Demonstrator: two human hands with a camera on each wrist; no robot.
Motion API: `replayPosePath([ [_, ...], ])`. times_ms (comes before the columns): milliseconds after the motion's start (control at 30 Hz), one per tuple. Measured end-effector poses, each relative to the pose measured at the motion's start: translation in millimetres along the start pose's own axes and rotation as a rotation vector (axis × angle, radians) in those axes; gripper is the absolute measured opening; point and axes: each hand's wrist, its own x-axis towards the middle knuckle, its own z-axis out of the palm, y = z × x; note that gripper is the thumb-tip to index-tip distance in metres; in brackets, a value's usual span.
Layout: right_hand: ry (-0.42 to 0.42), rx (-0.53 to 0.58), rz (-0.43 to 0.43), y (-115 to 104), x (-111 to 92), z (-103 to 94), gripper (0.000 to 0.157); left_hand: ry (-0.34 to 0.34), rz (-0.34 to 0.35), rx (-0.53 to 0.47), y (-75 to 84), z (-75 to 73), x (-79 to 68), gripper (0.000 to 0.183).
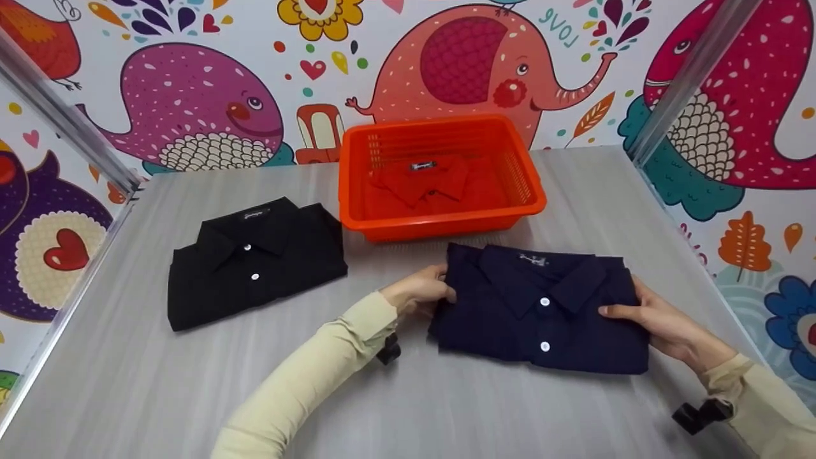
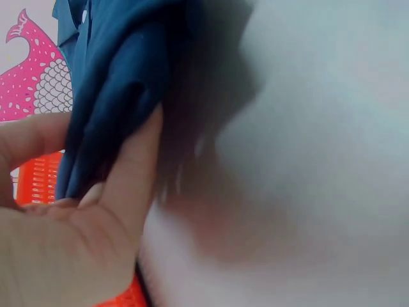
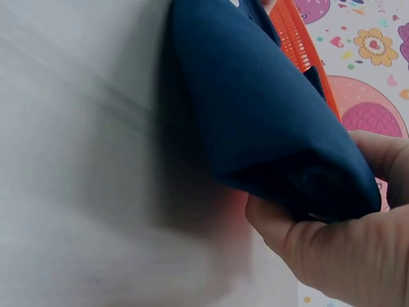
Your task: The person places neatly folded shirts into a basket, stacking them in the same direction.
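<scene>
Both hands hold a folded navy shirt point(image 1: 497, 319) by its two sides, collar facing up and away. My left hand point(image 1: 419, 287) pinches the left side, thumb on top and fingers beneath; the left wrist view shows the folded layers point(image 2: 121, 89) between thumb and fingers. At the opposite side my right hand point(image 1: 669, 322) grips the edge, with the thumb over the front. In the right wrist view the shirt's folded end point(image 3: 275, 121) is raised over the table, a shadow under it. White buttons run down its front.
An orange plastic basket point(image 1: 440, 223) stands at the back against the patterned wall, with a folded red-orange shirt point(image 1: 424, 182) inside. To the left, a folded black shirt point(image 1: 280, 268) lies on the grey table point(image 1: 159, 395). Metal frame posts point(image 1: 695, 83) rise at both sides.
</scene>
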Motion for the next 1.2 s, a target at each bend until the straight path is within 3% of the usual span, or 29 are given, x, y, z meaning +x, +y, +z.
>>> replayPosePath([
  [400, -0.037, 0.038, -0.045, -11, 10, 23.2, 0.096, -0.036, 0.129, -0.156, -20.7, -21.1, -27.8, 0.075],
  [567, -0.06, 0.043, -0.065, -14, 12, 30.8, 0.088, -0.041, 0.154, -0.144, -25.6, -30.5, -36.4, 0.073],
  [800, -0.087, 0.019, -0.108, -20, 15, 43.2, 0.089, -0.063, 0.192, -0.136, -32.6, -45.1, -50.2, 0.071],
  [1200, -0.096, -0.092, -0.287, -37, 28, 59.4, 0.081, -0.052, 0.24, -0.152, -37.1, -67.0, -76.6, 0.076],
])
